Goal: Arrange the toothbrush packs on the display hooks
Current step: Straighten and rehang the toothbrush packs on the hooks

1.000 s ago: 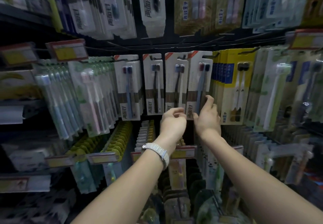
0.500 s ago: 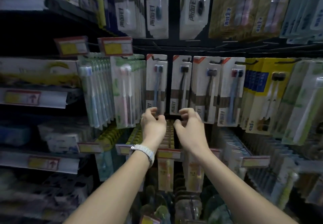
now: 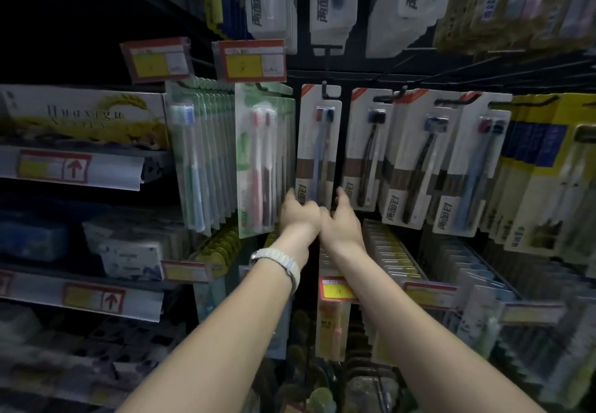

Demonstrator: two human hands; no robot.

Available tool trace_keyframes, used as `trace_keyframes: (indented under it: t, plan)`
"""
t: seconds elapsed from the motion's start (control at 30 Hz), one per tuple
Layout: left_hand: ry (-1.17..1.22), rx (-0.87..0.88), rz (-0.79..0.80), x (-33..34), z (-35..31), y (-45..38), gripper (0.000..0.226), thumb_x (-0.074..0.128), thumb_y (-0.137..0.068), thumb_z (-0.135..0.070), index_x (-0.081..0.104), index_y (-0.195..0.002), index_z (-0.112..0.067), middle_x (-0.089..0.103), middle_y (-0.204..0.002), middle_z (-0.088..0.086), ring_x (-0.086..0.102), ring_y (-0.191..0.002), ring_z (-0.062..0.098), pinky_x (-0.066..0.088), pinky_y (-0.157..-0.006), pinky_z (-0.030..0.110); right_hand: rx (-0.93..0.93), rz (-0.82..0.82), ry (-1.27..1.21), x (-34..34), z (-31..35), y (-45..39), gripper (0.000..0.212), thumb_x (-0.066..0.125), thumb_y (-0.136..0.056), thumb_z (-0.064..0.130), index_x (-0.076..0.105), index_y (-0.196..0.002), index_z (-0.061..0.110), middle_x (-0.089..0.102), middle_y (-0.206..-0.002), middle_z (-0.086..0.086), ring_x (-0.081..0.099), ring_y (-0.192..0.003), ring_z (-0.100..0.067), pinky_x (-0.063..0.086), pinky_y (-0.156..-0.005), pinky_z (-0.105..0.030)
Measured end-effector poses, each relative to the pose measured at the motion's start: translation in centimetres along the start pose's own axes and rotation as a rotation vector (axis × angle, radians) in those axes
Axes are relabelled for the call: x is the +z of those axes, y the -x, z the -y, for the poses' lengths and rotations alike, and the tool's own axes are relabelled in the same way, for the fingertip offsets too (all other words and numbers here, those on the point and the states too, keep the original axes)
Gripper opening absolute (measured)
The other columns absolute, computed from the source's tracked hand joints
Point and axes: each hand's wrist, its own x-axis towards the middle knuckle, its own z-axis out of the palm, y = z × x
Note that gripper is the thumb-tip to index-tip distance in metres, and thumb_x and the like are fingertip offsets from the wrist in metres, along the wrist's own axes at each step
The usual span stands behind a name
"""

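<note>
Toothbrush pack hangs on hook, bottom edge between both hands. Left hand fingertips at lower left corner, right hand at lower right. Grip blurred: cannot tell.

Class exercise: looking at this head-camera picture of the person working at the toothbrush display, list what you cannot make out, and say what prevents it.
- Head view: bottom of the white toothbrush pack, covered by the left hand and right hand.
- Whether either hand grips the pack: the fingertips are blurred.
- Prices on the yellow price tags: too small and blurred.
- Top-row packs: cut off by the upper edge.
</note>
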Motion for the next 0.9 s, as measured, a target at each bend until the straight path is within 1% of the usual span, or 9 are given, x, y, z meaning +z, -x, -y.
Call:
trace_keyframes:
  t: [0.13,0.23,0.3,0.4,0.5,0.6,0.73,0.8,0.9]
  plan:
    - [-0.099,0.088,0.074,-0.7,0.3,-1.1,0.065,0.045,-0.103,-0.012,0.018,-0.161,-0.014,0.026,-0.165,0.008,0.028,-0.151,0.026,0.024,-0.120,0.034,-0.035,-0.001,0.052,0.4,-0.6,-0.1,0.063,0.047,-0.103,0.024,0.021,-0.160,0.018,0.036,-0.160,-0.009,0.033,-0.147,-0.026,0.027,-0.121,-0.040]
    - [-0.121,0.120,0.051,-1.2,1.7,-1.2,0.062,0.049,-0.101,-0.012,0.026,-0.159,-0.016,0.034,-0.162,0.008,0.034,-0.148,0.026,0.028,-0.121,0.037,-0.045,-0.042,0.049,0.6,-1.0,-0.1,0.059,0.047,-0.102,0.022,0.028,-0.158,0.017,0.040,-0.157,-0.007,0.036,-0.145,-0.025,0.031,-0.120,-0.043]
    - [-0.073,0.124,0.020,-1.3,2.5,-1.1,0.057,0.050,-0.101,-0.011,0.035,-0.155,-0.016,0.043,-0.156,0.008,0.042,-0.143,0.025,0.033,-0.116,0.035,-0.031,-0.061,0.046,0.6,-1.2,0.0,0.055,0.048,-0.103,0.021,0.033,-0.156,0.016,0.043,-0.155,-0.007,0.038,-0.144,-0.025,0.033,-0.119,-0.042]
    - [0.005,0.132,-0.022,-1.4,2.7,-1.1,0.045,0.050,-0.103,-0.012,0.047,-0.148,-0.015,0.054,-0.146,0.006,0.050,-0.136,0.023,0.038,-0.105,0.027,-0.035,-0.097,0.053,0.6,-1.5,0.2,0.045,0.049,-0.103,0.023,0.046,-0.147,0.015,0.055,-0.143,-0.008,0.049,-0.135,-0.025,0.041,-0.113,-0.042]
    - [0.053,0.145,-0.042,-1.4,3.0,-1.1,0.035,0.050,-0.103,-0.015,0.056,-0.138,-0.018,0.063,-0.134,0.005,0.057,-0.127,0.024,0.045,-0.108,0.036,-0.037,-0.117,0.043,0.3,-1.4,0.5,0.035,0.051,-0.103,0.024,0.055,-0.137,0.016,0.062,-0.131,-0.007,0.056,-0.124,-0.024,0.047,-0.103,-0.036]
    - [0.077,0.153,-0.052,-1.6,3.2,-1.0,0.028,0.051,-0.103,-0.014,0.059,-0.129,-0.018,0.065,-0.119,0.000,0.061,-0.116,0.023,0.052,-0.103,0.048,-0.021,-0.121,0.011,0.2,-1.3,0.6,0.031,0.051,-0.103,0.026,0.057,-0.132,0.019,0.065,-0.123,-0.006,0.057,-0.120,-0.024,0.048,-0.098,-0.037]
    - [0.076,0.172,-0.068,-1.5,3.5,-1.1,0.024,0.052,-0.103,-0.014,0.058,-0.125,-0.019,0.066,-0.122,0.006,0.063,-0.114,0.025,0.053,-0.100,0.050,-0.041,-0.103,-0.004,0.3,-1.2,0.9,0.028,0.049,-0.104,0.025,0.057,-0.130,0.019,0.064,-0.122,-0.003,0.055,-0.121,-0.023,0.048,-0.100,-0.039]
    - [0.079,0.182,-0.050,-1.6,3.5,-0.9,0.025,0.051,-0.103,-0.013,0.058,-0.127,-0.017,0.066,-0.118,0.003,0.063,-0.112,0.023,0.054,-0.100,0.047,-0.040,-0.093,-0.037,0.3,-1.1,1.1,0.021,0.049,-0.103,0.023,0.057,-0.122,0.021,0.063,-0.118,-0.002,0.056,-0.117,-0.022,0.049,-0.092,-0.034]
    - [0.089,0.193,0.008,-1.4,3.5,-0.7,0.026,0.047,-0.104,-0.012,0.056,-0.129,-0.015,0.065,-0.106,-0.004,0.064,-0.105,0.018,0.055,-0.094,0.037,-0.035,-0.113,-0.114,0.1,-1.0,1.2,0.008,0.050,-0.098,0.020,0.058,-0.101,0.022,0.064,-0.101,0.002,0.059,-0.103,-0.019,0.046,-0.074,-0.026]
